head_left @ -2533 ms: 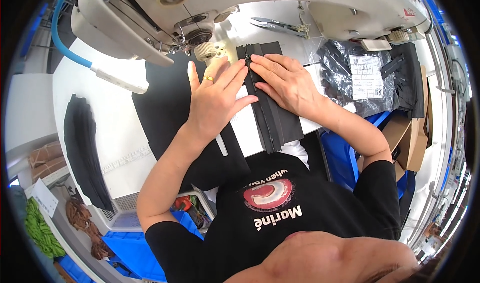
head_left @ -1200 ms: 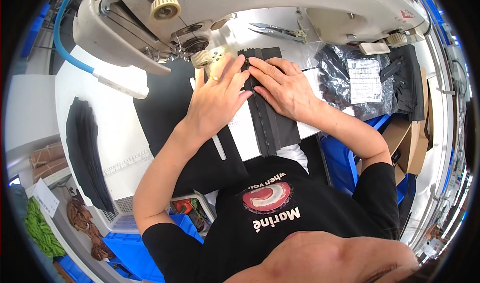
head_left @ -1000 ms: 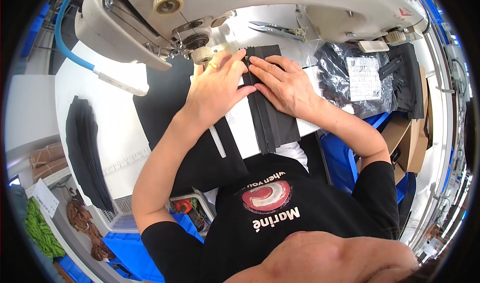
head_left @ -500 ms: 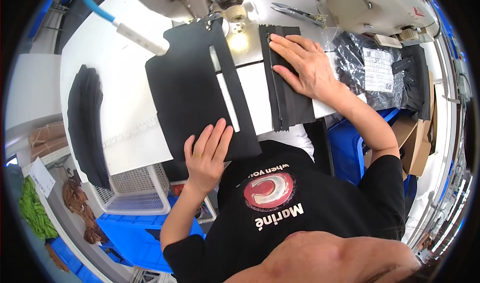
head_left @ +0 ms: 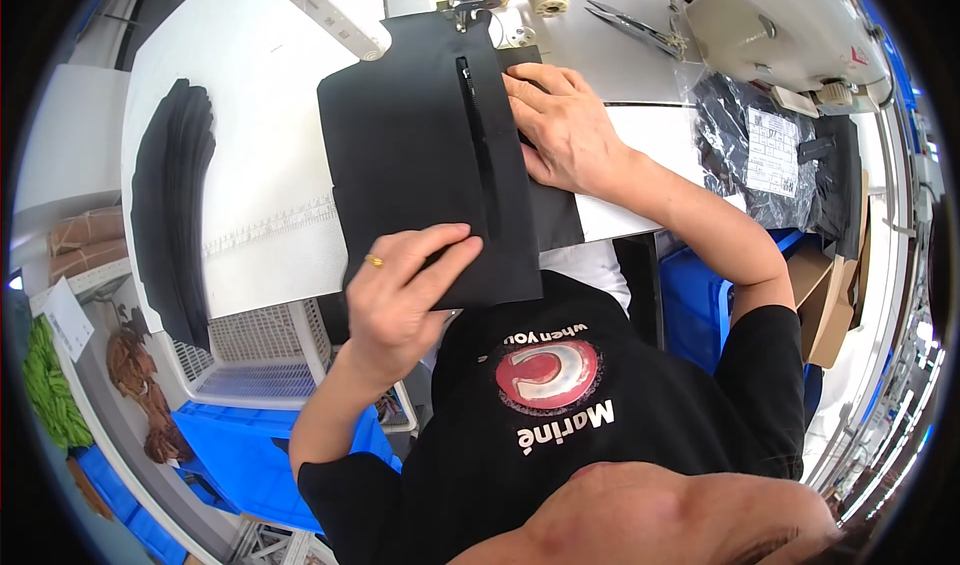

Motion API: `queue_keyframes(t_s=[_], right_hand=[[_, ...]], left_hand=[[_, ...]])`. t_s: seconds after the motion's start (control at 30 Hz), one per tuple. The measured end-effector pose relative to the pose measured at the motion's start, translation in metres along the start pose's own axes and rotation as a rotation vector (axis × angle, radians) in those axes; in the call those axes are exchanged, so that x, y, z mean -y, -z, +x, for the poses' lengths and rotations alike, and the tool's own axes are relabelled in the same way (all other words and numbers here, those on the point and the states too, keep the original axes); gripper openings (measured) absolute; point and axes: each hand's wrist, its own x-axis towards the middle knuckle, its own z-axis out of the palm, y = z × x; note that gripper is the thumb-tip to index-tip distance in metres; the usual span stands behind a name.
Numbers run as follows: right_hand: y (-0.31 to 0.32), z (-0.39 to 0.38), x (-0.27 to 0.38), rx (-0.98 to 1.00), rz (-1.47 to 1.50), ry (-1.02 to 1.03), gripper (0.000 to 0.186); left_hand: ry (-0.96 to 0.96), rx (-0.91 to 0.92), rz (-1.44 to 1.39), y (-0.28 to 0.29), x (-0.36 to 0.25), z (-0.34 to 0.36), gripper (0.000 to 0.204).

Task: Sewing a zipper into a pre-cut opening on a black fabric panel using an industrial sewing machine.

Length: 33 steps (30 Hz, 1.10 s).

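A black fabric panel (head_left: pixel 400 155) lies beneath the machine's presser foot area (head_left: pixel 462 20), a dark zipper (head_left: pixel 468 80) showing in its long slot. My left hand (head_left: pixel 400 290), with a gold ring, grips the panel's lower edge, fingertips on top and thumb hidden. My right hand (head_left: pixel 560 130) rests along the panel's right edge on a darker zipper piece (head_left: pixel 555 215), mostly covered by the panel; its fingers lie spread, some tips partly hidden at the edge.
Black strips (head_left: pixel 170 205) are stacked at left on the white table (head_left: pixel 265 115). Scissors (head_left: pixel 630 25) lie behind; a bagged black bundle (head_left: pixel 730 115) is at right. A white basket (head_left: pixel 240 355), blue bins (head_left: pixel 260 445) and cardboard (head_left: pixel 830 305) are below.
The slotted panel has moved up and right over the zipper piece. My left hand came down from the zipper to the panel's lower edge. The view has shifted.
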Motion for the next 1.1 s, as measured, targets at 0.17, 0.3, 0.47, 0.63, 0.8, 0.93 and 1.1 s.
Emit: queue_keyframes(t_s=[0.17, 0.3, 0.47, 0.63, 0.8, 0.93, 1.1], right_hand=[[-0.004, -0.002, 0.0, 0.005, -0.005, 0.009, 0.045], [-0.003, -0.003, -0.003, 0.023, 0.011, 0.005, 0.047], [-0.002, -0.001, -0.004, -0.008, 0.024, 0.02, 0.051], [-0.003, -0.001, -0.005, -0.017, 0.008, 0.027, 0.052], [-0.003, -0.002, -0.003, -0.016, 0.015, 0.004, 0.047], [-0.004, 0.002, -0.003, -0.02, 0.051, -0.018, 0.042], [-0.004, 0.003, -0.004, -0.02, 0.031, -0.012, 0.042]], left_hand=[[-0.054, -0.018, 0.124, -0.035, 0.008, -0.023, 0.05], [0.005, -0.004, 0.264, -0.044, 0.002, -0.028, 0.049], [0.014, -0.045, 0.319, -0.049, 0.003, -0.034, 0.05], [-0.03, -0.056, 0.276, -0.051, 0.007, -0.038, 0.051], [-0.049, -0.066, 0.226, -0.051, 0.009, -0.04, 0.052], [-0.032, -0.058, 0.184, -0.05, 0.007, -0.039, 0.054], [-0.035, -0.057, 0.185, -0.051, 0.008, -0.04, 0.055]])
